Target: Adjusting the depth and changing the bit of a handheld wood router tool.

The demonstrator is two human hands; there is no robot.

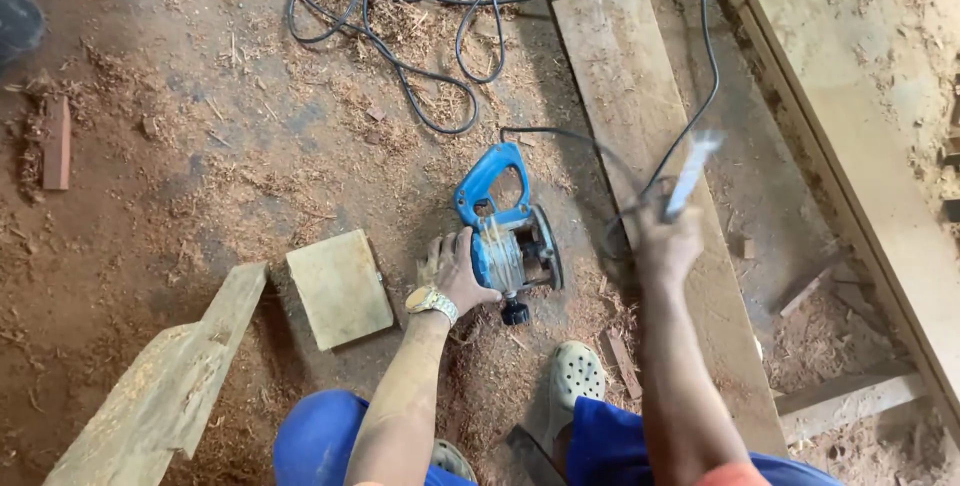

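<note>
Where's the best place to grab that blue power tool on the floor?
Probably the blue loop handle, reached from above: it sticks out clear of the tool body with an open gap for fingers. The left hand already grips the body's side.

I see open floor (pixel 180 176) left of the blue power tool (pixel 510 246), with only sawdust there. Nearer me a square wood block (pixel 340 288) and a slanted plank (pixel 170 386) crowd that side. Black cables (pixel 400 56) loop above the tool, and a long board (pixel 640 136) lies just to its right.
</note>
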